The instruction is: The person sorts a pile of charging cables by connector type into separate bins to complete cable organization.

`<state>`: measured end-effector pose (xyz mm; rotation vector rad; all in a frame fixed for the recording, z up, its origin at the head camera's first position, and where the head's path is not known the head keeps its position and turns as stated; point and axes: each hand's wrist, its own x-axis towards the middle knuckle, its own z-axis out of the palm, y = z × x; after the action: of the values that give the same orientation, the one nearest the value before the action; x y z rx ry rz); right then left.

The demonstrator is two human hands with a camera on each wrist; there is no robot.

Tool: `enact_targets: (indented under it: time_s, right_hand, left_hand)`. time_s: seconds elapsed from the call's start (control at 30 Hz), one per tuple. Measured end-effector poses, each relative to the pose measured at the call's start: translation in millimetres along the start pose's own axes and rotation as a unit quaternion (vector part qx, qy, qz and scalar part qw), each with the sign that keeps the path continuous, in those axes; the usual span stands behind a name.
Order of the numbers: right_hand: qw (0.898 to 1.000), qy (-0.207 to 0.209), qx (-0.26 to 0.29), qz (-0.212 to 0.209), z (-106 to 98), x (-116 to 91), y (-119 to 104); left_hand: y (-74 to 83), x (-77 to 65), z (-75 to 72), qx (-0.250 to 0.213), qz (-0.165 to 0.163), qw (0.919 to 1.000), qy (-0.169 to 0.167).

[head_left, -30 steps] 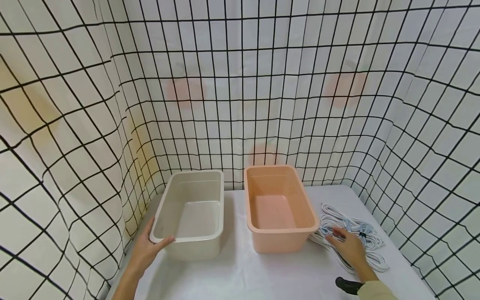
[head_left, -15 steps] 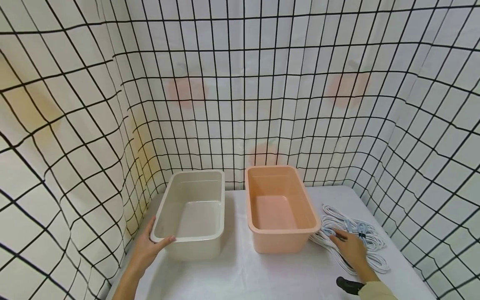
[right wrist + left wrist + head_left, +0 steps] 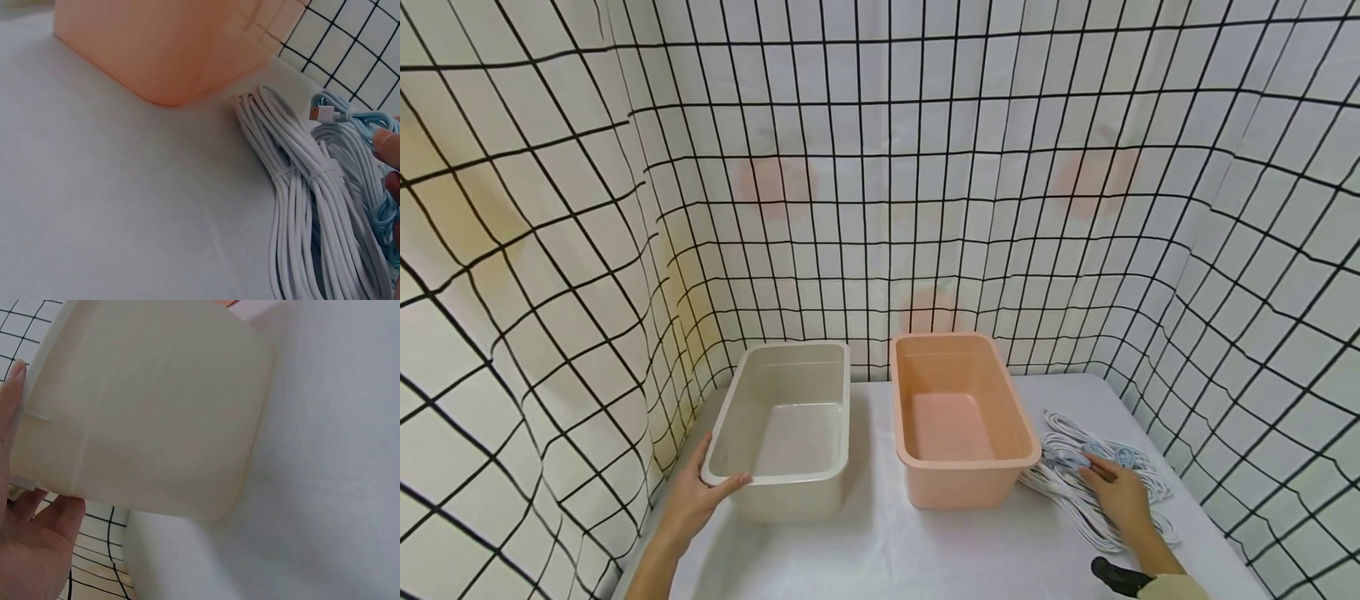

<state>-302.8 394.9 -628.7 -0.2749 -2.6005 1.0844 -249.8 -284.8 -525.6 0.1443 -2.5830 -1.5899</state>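
Note:
At the near left corner of a cream plastic bin (image 3: 842, 417), my left hand (image 3: 691, 504) grips the rim, thumb over the front edge and fingers along the outer side. In the left wrist view, fingers (image 3: 65, 515) curl beneath the bin's rim. My right hand (image 3: 1122, 502) is over a pile of bundled cables at the right. Between thumb and fingers it pinches a coiled light blue USB cable (image 3: 365, 119), whose white plug (image 3: 325, 114) points left. White cable bundles (image 3: 306, 169) lie below, with another blue cable (image 3: 386, 215) among them.
A peach plastic bin (image 3: 966, 487) stands between the cream bin and the cable pile. Black netting (image 3: 886, 200) over white cloth encloses the back and sides. White cloth covers the table (image 3: 887, 558).
My right hand has moved slightly right and now pinches the blue USB cable, which has come up from the pile. The left hand stays on the cream bin.

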Motion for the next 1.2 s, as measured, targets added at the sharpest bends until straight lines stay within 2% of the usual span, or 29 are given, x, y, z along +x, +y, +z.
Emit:
enact_targets:
  time_s: [0.23, 0.4, 0.53, 0.77, 0.93, 1.2]
  right_hand:
    - [0.999, -0.009, 0.036, 0.033, -11, 2, -4]
    - [0.994, -0.021, 0.098, 0.038, -22, 5, -15]
    - [0.991, -0.011, 0.126, 0.041, -30, 8, -26]
    - [0.99, 0.006, 0.14, 0.009, -33, 24, -51]
    - [0.987, -0.002, 0.163, 0.001, -32, 35, -71]
    - [0.988, -0.008, 0.148, -0.034, -41, 49, -108]
  left_hand:
    - [2.1, 0.6, -1.4, 0.01, -0.008, 0.9999, -0.006]
    - [0.3, 0.6, 0.5, 0.011, -0.005, 0.9999, 0.0]
    - [-0.5, 1.5, 4.0, 0.009, -0.005, 0.9999, -0.003]
    - [1.0, 0.2, 0.1, 0.005, -0.008, 1.0, 0.002]
    - [0.4, -3.0, -2.4, 0.015, -0.012, 0.9998, 0.006]
    - [-0.1, 1.1, 0.5, 0.03, -0.004, 0.9995, 0.013]
